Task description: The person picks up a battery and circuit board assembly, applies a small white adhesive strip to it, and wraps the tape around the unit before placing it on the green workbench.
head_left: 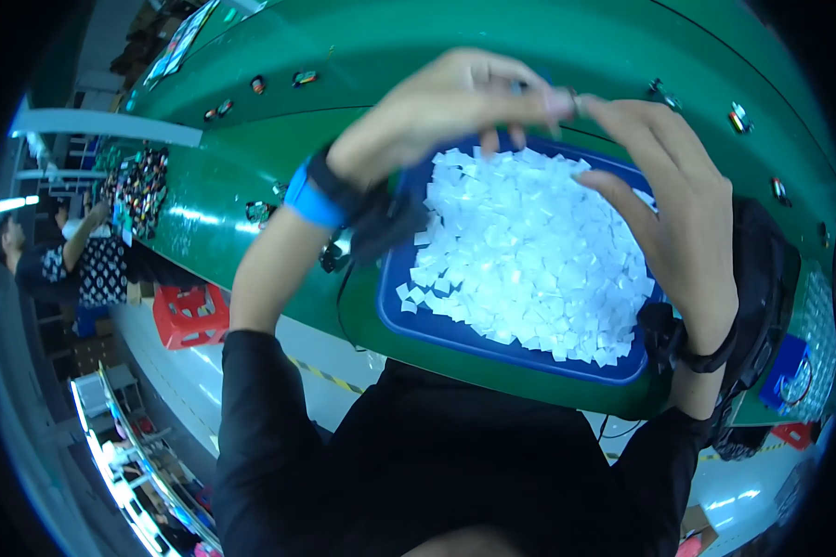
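Note:
My left hand is raised over the far edge of a blue tray, its thumb and fingers pinched and smeared by motion. Something small and dark shows at its fingertips, too blurred to name. From the right, my right hand reaches toward it, fingertips close to or touching the left ones. Its thumb stands well apart from the fingers, with nothing visible between. Below both hands the tray holds a heap of small white square pieces, like cut paper or film.
Small parts, such as one with coloured marks, lie scattered along the green table. A black bag and a blue box are at the right. Left, a person works beside a pile of parts and a red stool.

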{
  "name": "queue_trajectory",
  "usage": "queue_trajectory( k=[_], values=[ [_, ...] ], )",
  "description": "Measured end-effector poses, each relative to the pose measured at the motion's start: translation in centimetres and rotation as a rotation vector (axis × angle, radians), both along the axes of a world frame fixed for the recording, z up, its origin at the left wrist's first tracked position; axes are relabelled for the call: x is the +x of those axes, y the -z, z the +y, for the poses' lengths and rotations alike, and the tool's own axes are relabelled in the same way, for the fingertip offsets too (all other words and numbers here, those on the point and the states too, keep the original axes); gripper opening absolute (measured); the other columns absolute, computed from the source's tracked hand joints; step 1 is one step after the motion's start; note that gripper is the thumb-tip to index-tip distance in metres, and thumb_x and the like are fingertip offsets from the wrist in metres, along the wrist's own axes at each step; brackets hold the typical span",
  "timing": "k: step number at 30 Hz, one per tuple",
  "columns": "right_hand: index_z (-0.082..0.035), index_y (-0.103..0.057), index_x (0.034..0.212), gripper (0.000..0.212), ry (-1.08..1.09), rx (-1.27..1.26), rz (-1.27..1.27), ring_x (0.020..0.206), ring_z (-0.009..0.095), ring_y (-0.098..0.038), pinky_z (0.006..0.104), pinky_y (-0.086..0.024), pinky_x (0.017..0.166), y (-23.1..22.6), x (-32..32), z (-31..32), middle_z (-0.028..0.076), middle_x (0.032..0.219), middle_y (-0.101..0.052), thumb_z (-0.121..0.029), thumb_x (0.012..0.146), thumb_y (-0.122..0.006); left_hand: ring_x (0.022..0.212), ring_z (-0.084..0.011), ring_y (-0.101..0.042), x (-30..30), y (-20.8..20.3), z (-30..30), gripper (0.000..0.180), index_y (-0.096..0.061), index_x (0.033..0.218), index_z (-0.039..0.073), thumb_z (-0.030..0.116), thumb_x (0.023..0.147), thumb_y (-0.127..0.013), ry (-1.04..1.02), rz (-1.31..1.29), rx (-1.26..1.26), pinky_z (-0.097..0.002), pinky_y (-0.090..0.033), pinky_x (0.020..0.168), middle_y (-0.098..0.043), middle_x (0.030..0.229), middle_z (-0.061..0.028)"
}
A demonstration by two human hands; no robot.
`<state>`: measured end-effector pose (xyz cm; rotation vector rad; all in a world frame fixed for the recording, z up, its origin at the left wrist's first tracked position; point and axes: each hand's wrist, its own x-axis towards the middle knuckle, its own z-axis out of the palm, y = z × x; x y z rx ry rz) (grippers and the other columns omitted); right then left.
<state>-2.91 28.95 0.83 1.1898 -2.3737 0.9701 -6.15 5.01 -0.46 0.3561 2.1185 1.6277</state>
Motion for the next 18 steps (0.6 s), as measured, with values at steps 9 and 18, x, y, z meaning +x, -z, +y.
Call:
queue_trajectory(
  k=[9, 18],
  values=[
    [-0.002, -0.068, 0.11, 0.033, 0.109, 0.289, -0.089, 0.093, 0.03, -0.068, 0.0372, -0.054, 0.077, 0.2, -0.4, 0.6, 0.013, 0.102, -0.068, -0.011, 0.079, -0.079, 0.099, -0.0355, -0.067, -4.9, 8.0, -18.3, 0.058, -0.069, 0.116, 0.002, 0.054, 0.091, -0.066, -0.263, 0.767, -0.888, -0.0429, -0.052, 0.078, -0.071, 0.106, -0.0147],
    [-0.001, -0.068, 0.104, 0.032, 0.122, 0.307, -0.071, 0.088, 0.03, -0.067, 0.0361, -0.053, 0.072, 0.9, -1.4, 0.6, 0.012, 0.097, -0.068, -0.012, 0.076, -0.081, 0.094, -0.0312, -0.052, 12.5, 4.6, -14.2, 0.039, -0.069, 0.09, 0.004, 0.04, 0.078, -0.08, -0.241, 0.467, -1.282, -0.0408, -0.048, 0.081, -0.061, 0.097, -0.0125]
  ],
)
